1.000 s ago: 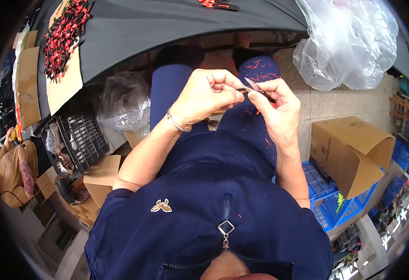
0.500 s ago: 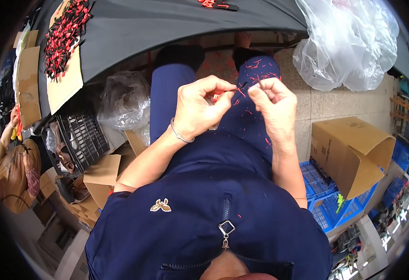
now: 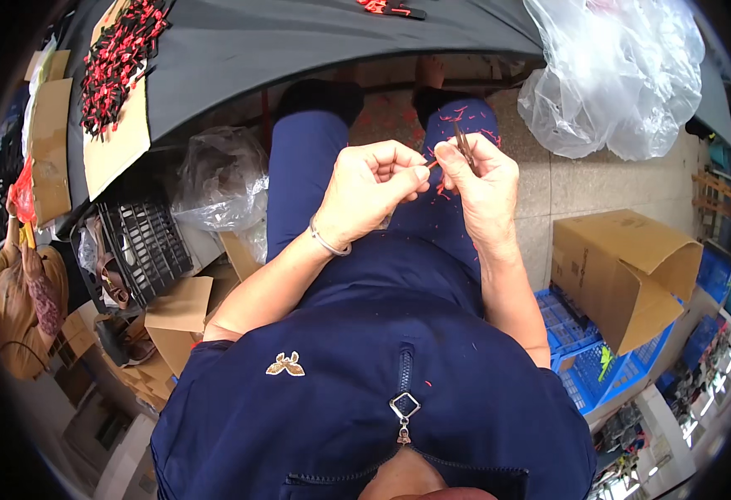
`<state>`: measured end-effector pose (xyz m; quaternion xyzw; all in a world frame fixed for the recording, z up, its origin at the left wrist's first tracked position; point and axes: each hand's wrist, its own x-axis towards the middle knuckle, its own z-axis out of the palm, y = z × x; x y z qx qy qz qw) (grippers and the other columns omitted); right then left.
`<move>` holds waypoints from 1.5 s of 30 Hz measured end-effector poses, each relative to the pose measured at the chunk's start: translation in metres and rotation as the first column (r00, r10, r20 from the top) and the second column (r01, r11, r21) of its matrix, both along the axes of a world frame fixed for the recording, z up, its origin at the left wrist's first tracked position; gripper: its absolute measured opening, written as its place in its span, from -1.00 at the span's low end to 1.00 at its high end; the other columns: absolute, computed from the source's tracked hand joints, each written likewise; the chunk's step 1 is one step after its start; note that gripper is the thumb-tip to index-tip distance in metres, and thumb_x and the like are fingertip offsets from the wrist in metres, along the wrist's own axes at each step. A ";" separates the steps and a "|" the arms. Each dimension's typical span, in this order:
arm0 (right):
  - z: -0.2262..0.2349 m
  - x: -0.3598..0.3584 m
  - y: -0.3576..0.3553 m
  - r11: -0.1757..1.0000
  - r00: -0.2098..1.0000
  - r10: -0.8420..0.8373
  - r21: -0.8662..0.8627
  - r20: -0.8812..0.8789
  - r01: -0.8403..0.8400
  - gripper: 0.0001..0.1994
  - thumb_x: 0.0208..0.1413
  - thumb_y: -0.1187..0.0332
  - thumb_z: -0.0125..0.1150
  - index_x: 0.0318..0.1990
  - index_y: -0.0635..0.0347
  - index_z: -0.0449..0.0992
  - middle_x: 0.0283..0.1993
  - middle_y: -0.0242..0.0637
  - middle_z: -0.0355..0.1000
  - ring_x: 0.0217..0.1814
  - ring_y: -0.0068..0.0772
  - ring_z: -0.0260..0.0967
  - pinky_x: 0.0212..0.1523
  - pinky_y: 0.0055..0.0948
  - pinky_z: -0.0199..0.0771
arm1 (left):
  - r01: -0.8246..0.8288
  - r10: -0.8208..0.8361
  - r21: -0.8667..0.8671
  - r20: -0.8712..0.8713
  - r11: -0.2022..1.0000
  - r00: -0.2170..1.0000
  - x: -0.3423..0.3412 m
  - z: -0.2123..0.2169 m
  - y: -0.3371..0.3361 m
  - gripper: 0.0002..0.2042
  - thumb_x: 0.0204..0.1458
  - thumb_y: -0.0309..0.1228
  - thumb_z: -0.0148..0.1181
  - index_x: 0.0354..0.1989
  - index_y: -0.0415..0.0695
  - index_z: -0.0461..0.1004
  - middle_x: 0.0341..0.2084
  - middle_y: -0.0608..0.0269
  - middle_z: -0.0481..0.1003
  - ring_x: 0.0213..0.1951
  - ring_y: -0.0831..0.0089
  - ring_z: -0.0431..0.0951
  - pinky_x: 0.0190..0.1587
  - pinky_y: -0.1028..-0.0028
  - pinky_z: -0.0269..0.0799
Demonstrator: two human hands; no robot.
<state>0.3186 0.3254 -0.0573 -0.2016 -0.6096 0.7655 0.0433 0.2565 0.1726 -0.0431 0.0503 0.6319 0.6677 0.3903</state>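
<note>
Over my lap, my left hand [image 3: 374,183] is closed in a pinch on a small red strip [image 3: 433,165], most of it hidden by the fingers. The strip's tip meets the thumb and fingertips of my right hand [image 3: 489,187]. That hand is closed around small pointed snips [image 3: 464,145], whose dark metal blades stick up past the fingers. Red thread scraps [image 3: 471,114] lie scattered over the right knee of my blue trousers.
A heap of small black-and-red pieces [image 3: 120,71] lies on cardboard on the black-covered table [image 3: 240,62]; a few more [image 3: 390,8] lie farther back. Right: a clear plastic bag [image 3: 611,79], a cardboard box [image 3: 611,271] on blue crates [image 3: 582,383]. Left: a black crate [image 3: 145,242], another person [image 3: 28,292].
My right hand has turned, so the snips' blades now point up in plain view. My hands have come closer together, and the black end at my left fingertips no longer shows.
</note>
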 end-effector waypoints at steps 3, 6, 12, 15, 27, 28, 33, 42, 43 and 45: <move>0.015 0.002 -0.006 0.988 0.988 -0.151 0.028 -0.008 0.151 -0.79 -0.01 0.44 0.32 -0.25 0.31 0.46 -0.39 -0.38 0.45 -0.38 -0.68 0.37 -0.35 -0.68 0.37 | -0.048 0.045 0.032 0.074 0.998 0.996 -0.001 -0.007 -0.004 -0.88 0.03 -0.46 0.18 -0.31 -0.25 0.50 -0.51 0.30 0.52 -0.50 0.67 0.45 -0.39 0.67 0.39; 0.018 0.012 -0.004 0.898 0.959 -0.194 0.355 -0.209 0.259 -0.71 -0.11 0.41 0.41 -0.24 0.27 0.47 -0.38 -0.31 0.48 -0.35 -0.55 0.42 -0.31 -0.58 0.42 | -0.087 0.083 0.033 0.111 0.996 0.990 0.000 -0.002 -0.004 -0.87 0.02 -0.47 0.16 -0.28 -0.25 0.51 -0.52 0.31 0.52 -0.50 0.68 0.45 -0.39 0.68 0.38; 0.010 0.020 0.012 0.416 0.943 0.092 0.873 -0.321 0.256 -0.74 -0.23 0.36 0.44 -0.37 0.21 0.51 -0.52 -0.35 0.44 -0.54 -0.39 0.34 -0.53 -0.46 0.33 | -0.087 0.080 0.059 0.114 0.994 0.990 0.000 0.000 -0.003 -0.84 0.00 -0.46 0.17 -0.27 -0.25 0.51 -0.53 0.32 0.51 -0.51 0.68 0.43 -0.40 0.68 0.37; 0.007 0.020 0.014 0.348 0.946 0.115 0.904 -0.304 0.248 -0.74 -0.23 0.33 0.44 -0.39 0.19 0.51 -0.52 -0.37 0.44 -0.56 -0.39 0.31 -0.55 -0.45 0.30 | -0.096 0.086 0.057 0.147 0.994 0.985 -0.001 0.002 -0.002 -0.83 -0.01 -0.45 0.18 -0.28 -0.26 0.51 -0.55 0.32 0.50 -0.52 0.68 0.43 -0.41 0.68 0.36; 0.002 0.018 0.012 0.363 0.944 0.138 0.902 -0.301 0.234 -0.76 -0.24 0.32 0.44 -0.42 0.17 0.51 -0.53 -0.39 0.43 -0.56 -0.40 0.31 -0.54 -0.47 0.29 | -0.098 0.089 0.050 0.153 0.994 0.984 -0.002 -0.003 -0.001 -0.84 -0.01 -0.45 0.17 -0.29 -0.26 0.52 -0.56 0.32 0.49 -0.54 0.70 0.41 -0.44 0.71 0.34; 0.001 0.018 0.012 0.364 0.942 0.144 0.902 -0.302 0.233 -0.76 -0.24 0.32 0.44 -0.42 0.17 0.51 -0.53 -0.40 0.43 -0.56 -0.41 0.31 -0.54 -0.48 0.29 | -0.096 0.088 0.048 0.154 0.994 0.984 -0.002 -0.003 -0.001 -0.84 -0.01 -0.45 0.17 -0.29 -0.26 0.52 -0.56 0.32 0.49 -0.54 0.70 0.41 -0.44 0.71 0.34; -0.002 0.017 0.011 0.365 0.945 0.142 0.903 -0.294 0.227 -0.77 -0.24 0.33 0.44 -0.42 0.17 0.52 -0.53 -0.40 0.43 -0.56 -0.40 0.31 -0.55 -0.46 0.29 | -0.088 0.078 0.056 0.162 0.995 0.984 -0.003 -0.006 -0.001 -0.85 -0.01 -0.45 0.18 -0.30 -0.26 0.52 -0.57 0.33 0.49 -0.55 0.70 0.40 -0.45 0.71 0.33; -0.006 0.014 0.010 0.884 0.980 -0.167 0.425 -0.106 0.197 -0.80 -0.09 0.47 0.38 -0.30 0.24 0.49 -0.45 -0.42 0.44 -0.46 -0.68 0.31 -0.46 -0.65 0.30 | -0.083 0.074 0.038 0.197 0.996 0.978 -0.007 -0.010 0.001 -0.85 0.00 -0.43 0.18 -0.28 -0.23 0.52 -0.56 0.33 0.50 -0.56 0.70 0.41 -0.45 0.70 0.34; -0.003 0.010 0.010 0.940 0.974 -0.212 0.258 -0.074 0.224 -0.75 -0.07 0.48 0.38 -0.23 0.26 0.47 -0.41 -0.45 0.43 -0.43 -0.76 0.27 -0.43 -0.71 0.28 | -0.084 0.075 0.039 0.196 0.996 0.978 -0.008 -0.010 0.002 -0.85 0.00 -0.43 0.18 -0.28 -0.23 0.52 -0.56 0.33 0.50 -0.56 0.70 0.41 -0.45 0.70 0.34; 0.005 0.005 0.009 0.987 0.994 -0.100 0.131 0.048 0.093 -0.74 -0.09 0.50 0.38 -0.23 0.26 0.46 -0.40 -0.46 0.42 -0.44 -0.78 0.24 -0.44 -0.76 0.23 | -0.092 0.071 0.077 0.239 0.993 0.968 -0.006 -0.009 0.004 -0.85 0.02 -0.42 0.19 -0.29 -0.23 0.51 -0.54 0.33 0.50 -0.54 0.70 0.42 -0.44 0.70 0.35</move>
